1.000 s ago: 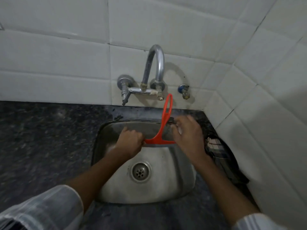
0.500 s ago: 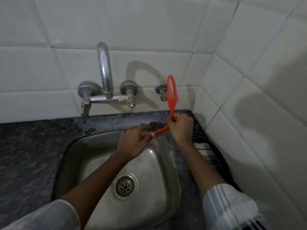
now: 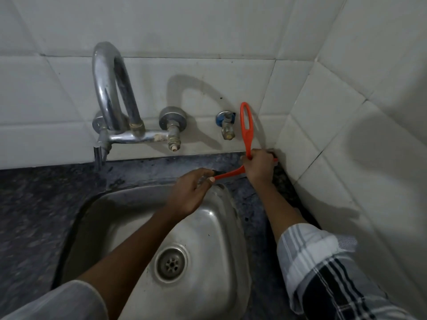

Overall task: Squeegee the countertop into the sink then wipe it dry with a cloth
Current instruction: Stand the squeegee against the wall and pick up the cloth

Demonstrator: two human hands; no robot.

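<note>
Both hands grip the squeegee (image 3: pixel 246 128) behind the sink (image 3: pixel 221 227), in the far right corner of the countertop (image 3: pixel 34 204). The right hand (image 3: pixel 260 166) is closed around its handle base; the left hand (image 3: pixel 190 192) pinches the blade's left end.

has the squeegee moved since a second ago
Yes. The squeegee has gone right, from in front of the tap over the sink to the corner counter strip beyond the small valve.
</note>
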